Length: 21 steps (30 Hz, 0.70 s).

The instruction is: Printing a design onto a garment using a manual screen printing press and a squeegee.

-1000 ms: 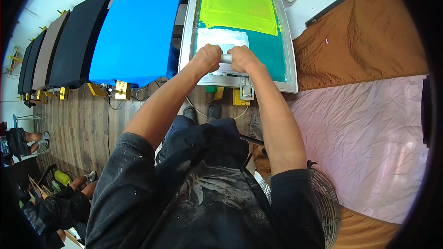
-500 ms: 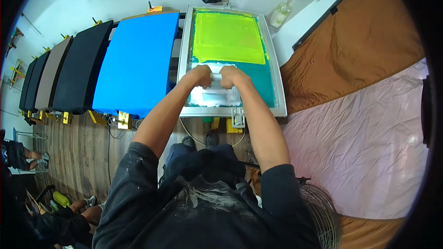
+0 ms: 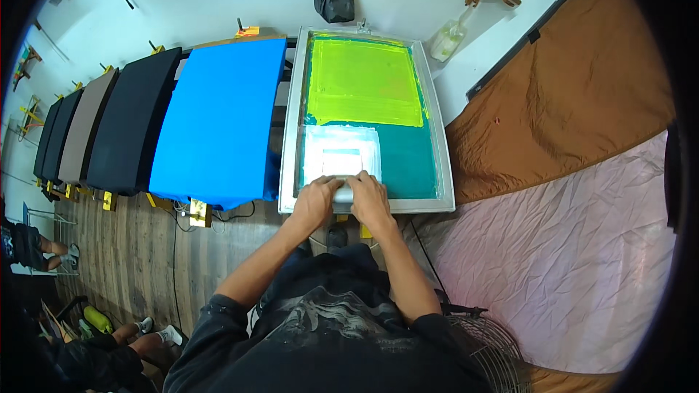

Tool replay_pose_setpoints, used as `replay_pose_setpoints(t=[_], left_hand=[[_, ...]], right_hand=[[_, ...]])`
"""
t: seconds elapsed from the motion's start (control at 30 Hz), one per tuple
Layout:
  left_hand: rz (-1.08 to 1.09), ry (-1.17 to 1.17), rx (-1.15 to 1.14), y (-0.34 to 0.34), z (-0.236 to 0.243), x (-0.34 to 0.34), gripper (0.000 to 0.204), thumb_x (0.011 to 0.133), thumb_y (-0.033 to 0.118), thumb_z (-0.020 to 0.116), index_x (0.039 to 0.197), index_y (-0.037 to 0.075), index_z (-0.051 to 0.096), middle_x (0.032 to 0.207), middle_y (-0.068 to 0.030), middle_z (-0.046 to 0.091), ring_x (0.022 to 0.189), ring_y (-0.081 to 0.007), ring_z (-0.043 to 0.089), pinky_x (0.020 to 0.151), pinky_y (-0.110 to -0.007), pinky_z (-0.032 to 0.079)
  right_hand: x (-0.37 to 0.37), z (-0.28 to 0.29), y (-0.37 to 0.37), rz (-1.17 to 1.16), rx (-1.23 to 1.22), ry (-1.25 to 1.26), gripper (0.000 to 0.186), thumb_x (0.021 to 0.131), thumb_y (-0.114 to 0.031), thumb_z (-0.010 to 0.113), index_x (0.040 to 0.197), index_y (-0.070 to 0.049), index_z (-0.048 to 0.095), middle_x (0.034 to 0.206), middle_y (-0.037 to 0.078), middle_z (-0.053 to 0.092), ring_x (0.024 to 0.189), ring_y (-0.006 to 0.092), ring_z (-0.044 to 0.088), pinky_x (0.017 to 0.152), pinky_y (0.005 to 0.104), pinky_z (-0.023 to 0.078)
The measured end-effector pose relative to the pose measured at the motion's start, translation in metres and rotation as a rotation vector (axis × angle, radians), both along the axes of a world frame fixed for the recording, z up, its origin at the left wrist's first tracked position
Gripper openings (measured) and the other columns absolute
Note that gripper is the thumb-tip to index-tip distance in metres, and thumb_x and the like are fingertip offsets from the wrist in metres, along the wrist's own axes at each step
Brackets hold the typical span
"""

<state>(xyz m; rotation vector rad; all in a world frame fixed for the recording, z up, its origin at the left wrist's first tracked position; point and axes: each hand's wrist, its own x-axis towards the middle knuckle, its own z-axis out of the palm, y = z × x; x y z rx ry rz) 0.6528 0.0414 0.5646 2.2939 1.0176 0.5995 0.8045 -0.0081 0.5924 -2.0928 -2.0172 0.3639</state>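
Observation:
A screen-printing screen in a pale metal frame lies in front of me. A broad layer of yellow-green ink covers the far part of its teal mesh. At the near left of the mesh is a taped, whitish patch with a bright rectangle inside. My left hand and my right hand are side by side at the frame's near edge. Both are closed on a pale squeegee, mostly hidden under the fingers.
Left of the screen stands a platen with a bright blue cloth, then a row of black and grey-brown platens. Brown sheeting hangs at right. A wire fan is by my right elbow. Other people's legs show at lower left.
Both hands have pulled the squeegee toward me, from the middle of the near half to the screen's near edge. The taped patch and its bright rectangle are now uncovered. My view has shifted slightly.

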Motion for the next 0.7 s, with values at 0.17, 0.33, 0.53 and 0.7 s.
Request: replay_pose_setpoints(t=[0.17, 0.33, 0.53, 0.7], left_hand=[[-0.227, 0.466, -0.232, 0.068, 0.012, 0.016, 0.026, 0.072, 0.010, 0.064, 0.097, 0.008, 0.071, 0.093, -0.0215, 0.069, 0.089, -0.0394, 0.067, 0.080, -0.044, 0.055], [-0.174, 0.526, -0.200, 0.135, 0.023, 0.046, 0.032, 0.069, 0.016, 0.074, 0.100, 0.007, 0.071, 0.099, -0.0205, 0.069, 0.091, -0.0355, 0.067, 0.081, -0.041, 0.055], [-0.043, 0.282, -0.066, 0.097, -0.001, 0.034, 0.032, 0.069, 0.003, 0.065, 0.101, 0.007, 0.069, 0.092, -0.0191, 0.068, 0.083, -0.0360, 0.067, 0.076, -0.043, 0.055], [0.004, 0.024, 0.037, 0.017, -0.009, 0.011, 0.039, 0.071, -0.008, 0.056, 0.108, 0.003, 0.064, 0.106, -0.0193, 0.065, 0.094, -0.0363, 0.064, 0.080, -0.042, 0.053]], right_hand=[[0.024, 0.021, 0.056, 0.054, -0.373, 0.081, 0.028, 0.066, -0.005, 0.065, 0.094, -0.008, 0.070, 0.088, 0.021, 0.069, 0.085, 0.0371, 0.067, 0.076, 0.0457, 0.054], [0.045, 0.022, 0.133, 0.059, -0.484, -0.049, 0.030, 0.072, -0.007, 0.067, 0.101, -0.011, 0.072, 0.100, 0.017, 0.070, 0.096, 0.0350, 0.067, 0.082, 0.0427, 0.055], [0.040, 0.002, 0.106, 0.054, -0.291, -0.012, 0.024, 0.076, -0.003, 0.062, 0.098, -0.008, 0.069, 0.102, 0.018, 0.067, 0.096, 0.0354, 0.065, 0.080, 0.0448, 0.054], [0.006, -0.005, 0.016, -0.015, 0.049, -0.013, 0.030, 0.075, 0.003, 0.059, 0.104, -0.004, 0.060, 0.100, 0.018, 0.056, 0.096, 0.0367, 0.059, 0.078, 0.0466, 0.051]])
